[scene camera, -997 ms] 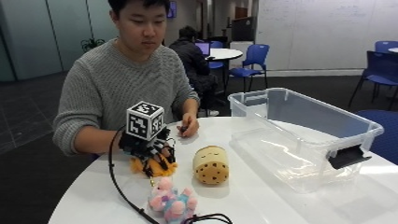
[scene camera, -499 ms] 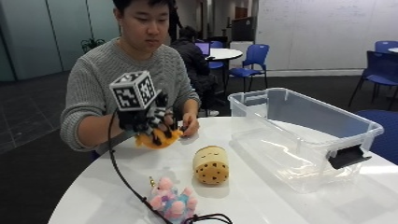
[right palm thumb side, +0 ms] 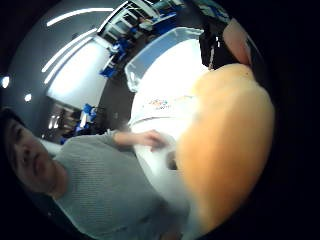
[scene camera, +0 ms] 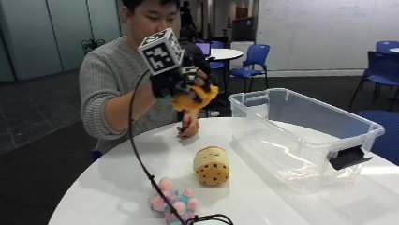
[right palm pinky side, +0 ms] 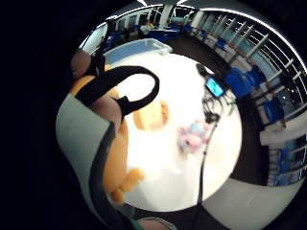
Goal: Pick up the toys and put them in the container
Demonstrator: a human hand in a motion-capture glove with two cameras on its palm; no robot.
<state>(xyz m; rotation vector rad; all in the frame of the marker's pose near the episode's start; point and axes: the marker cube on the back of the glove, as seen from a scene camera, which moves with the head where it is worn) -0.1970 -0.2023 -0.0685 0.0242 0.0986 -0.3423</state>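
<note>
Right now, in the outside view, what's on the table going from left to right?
Pink and blue fluffy toy → tan cookie-shaped plush → clear plastic container. The orange toy isn't on the table; the gloved right hand holds it up.

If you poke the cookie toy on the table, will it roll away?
Probably a little: the cookie toy looks barrel-shaped and lies on its side on the smooth table. It seems a soft plush, so likely light, squashy and slow to roll far.
</note>
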